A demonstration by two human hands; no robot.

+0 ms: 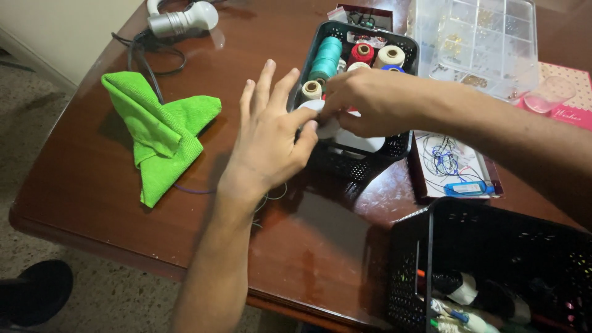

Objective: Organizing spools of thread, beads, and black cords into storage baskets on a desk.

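My left hand (pixel 268 132) reaches up from below, fingers spread, thumb and forefinger pinching a white spool (pixel 330 126) at the near edge of a black mesh basket (pixel 361 163). My right hand (pixel 364 102) comes in from the right and grips the same white spool from above. Inside the basket stand a teal thread cone (pixel 327 55), a red spool (pixel 362 53), a cream spool (pixel 390 57) and a beige spool (pixel 311 90). A thin thread trails on the table below my left wrist.
A green cloth (pixel 163 132) lies crumpled at left, near a white lamp (pixel 182 20) and black cable. A clear compartment box (pixel 478 43) sits at the back right. A tray with wires (pixel 453 166) and a second black basket (pixel 493 265) lie at right. The brown table's edge (pixel 92 237) runs along the lower left.
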